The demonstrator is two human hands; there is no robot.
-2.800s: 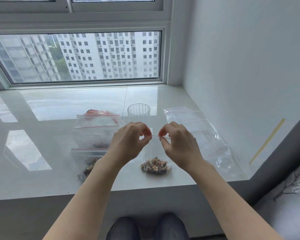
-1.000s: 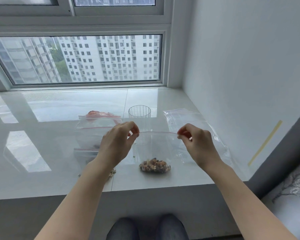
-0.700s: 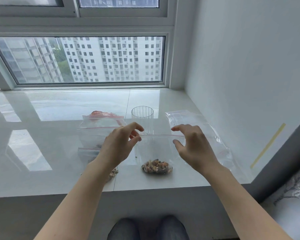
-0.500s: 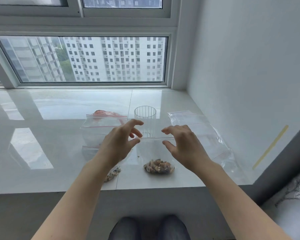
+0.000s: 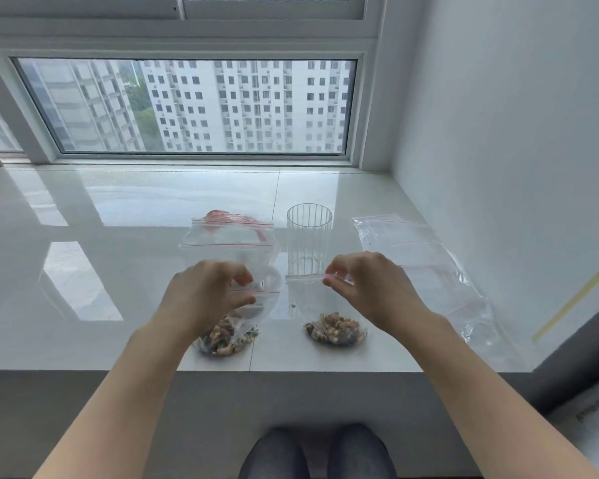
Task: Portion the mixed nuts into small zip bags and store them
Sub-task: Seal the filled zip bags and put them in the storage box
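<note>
Two small clear zip bags of mixed nuts stand near the sill's front edge. My right hand (image 5: 367, 288) pinches the top zip edge of the right nut bag (image 5: 336, 331) between thumb and forefinger and holds it upright. My left hand (image 5: 206, 295) is at the left nut bag (image 5: 227, 337), its curled fingers and thumb closing around that bag's red zip strip. A ribbed clear glass (image 5: 308, 236) stands empty just behind the right bag.
Empty zip bags (image 5: 426, 267) lie flat at the right beside the wall. Behind my left hand stand more clear zip bags (image 5: 232, 242) with something red (image 5: 222, 216) behind them. The white glossy sill (image 5: 118, 271) ends at a window at the back.
Both hands ran along the right bag's zip, then my left hand let go and moved left to the other nut bag. My right hand took a pinch on the right bag's top.
</note>
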